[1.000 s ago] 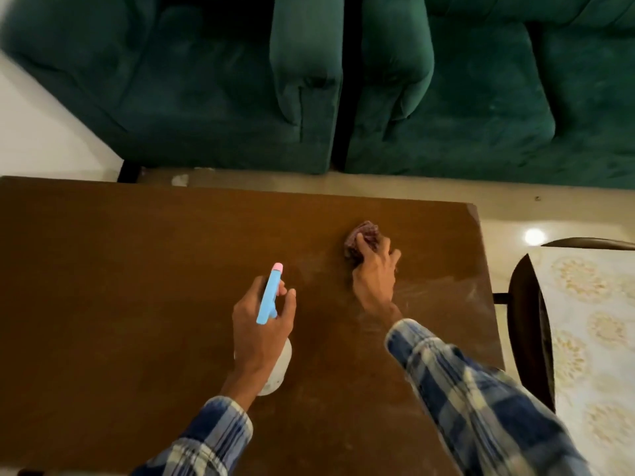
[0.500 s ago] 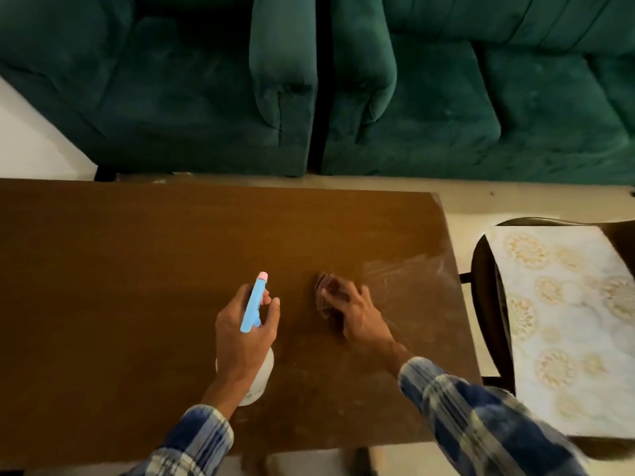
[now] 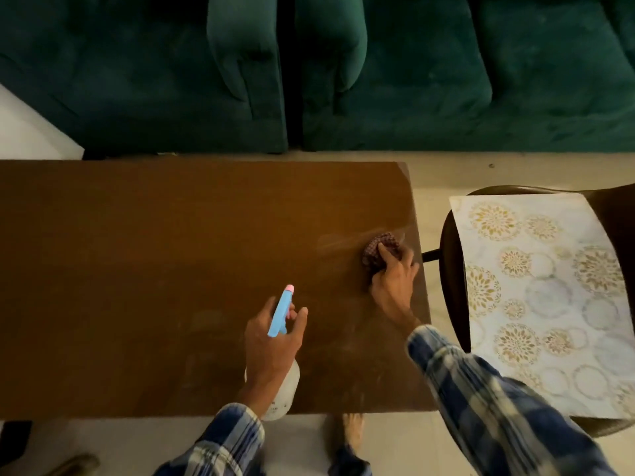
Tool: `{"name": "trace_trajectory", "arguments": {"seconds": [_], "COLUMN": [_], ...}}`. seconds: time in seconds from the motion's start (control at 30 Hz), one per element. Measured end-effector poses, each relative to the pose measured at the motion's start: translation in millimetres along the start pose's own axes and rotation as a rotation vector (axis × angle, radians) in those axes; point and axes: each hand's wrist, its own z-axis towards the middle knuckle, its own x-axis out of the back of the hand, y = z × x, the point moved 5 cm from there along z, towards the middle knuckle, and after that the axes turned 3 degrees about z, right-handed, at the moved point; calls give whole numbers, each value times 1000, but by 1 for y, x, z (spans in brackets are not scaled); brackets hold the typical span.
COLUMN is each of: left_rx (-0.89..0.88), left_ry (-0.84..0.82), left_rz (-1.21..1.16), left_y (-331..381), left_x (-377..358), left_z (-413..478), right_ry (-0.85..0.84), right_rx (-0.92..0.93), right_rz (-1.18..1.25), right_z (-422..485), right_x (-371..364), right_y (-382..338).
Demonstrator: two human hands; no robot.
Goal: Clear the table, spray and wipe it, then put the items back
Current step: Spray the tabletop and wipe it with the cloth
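A brown wooden table (image 3: 137,269) fills the left and middle of the view, its top bare apart from my hands. My left hand (image 3: 271,345) grips a white spray bottle (image 3: 285,389) with a blue and pink nozzle, held over the table's near edge. My right hand (image 3: 391,283) presses a dark checked cloth (image 3: 374,250) flat on the tabletop close to the right edge. A faint wet streak shows on the wood just left of the cloth.
Two green velvet sofas (image 3: 412,80) stand behind the table. To the right, a dark chair (image 3: 453,269) carries a patterned white and gold mat (image 3: 539,286). My bare foot (image 3: 350,434) shows below the table's near edge on the pale floor.
My right hand has slid the cloth from mid-table out to the right edge. The left hand keeps its hold on the bottle. The view has shifted, showing more of the chair.
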Motion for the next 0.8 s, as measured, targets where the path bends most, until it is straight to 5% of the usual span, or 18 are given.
{"name": "trace_trajectory", "arguments": {"seconds": [0.1,0.27,0.33,0.47,0.63,0.73,0.8], "left_rx": [14,54,28,-20,-61,-98,-105], "left_ry": [97,204,215,253,252,249,240], "left_rz": [14,35,19,-6,3,28,43], "left_y": [-11,-42,-56,-91,-131,-149,-159], "left_x": [26,83,104,165,220,244,257], "left_z": [-8,-15,-17,-23,-37,-45,-54], "right_ry": [-18,-374,-397,-241,-462,-311,-335], "right_rx": [49,549,667,388,792,473,534], "right_rz": [-35,-329,-383,-268,-373,-270,-304], "right_z": [0,-88,-110,-127,-227,-221,-255], "right_x": [-21,-126,-145,-163,-241,-246,-257], "right_y": [-39,-107,-110,-123,-168,-171,-178]}}
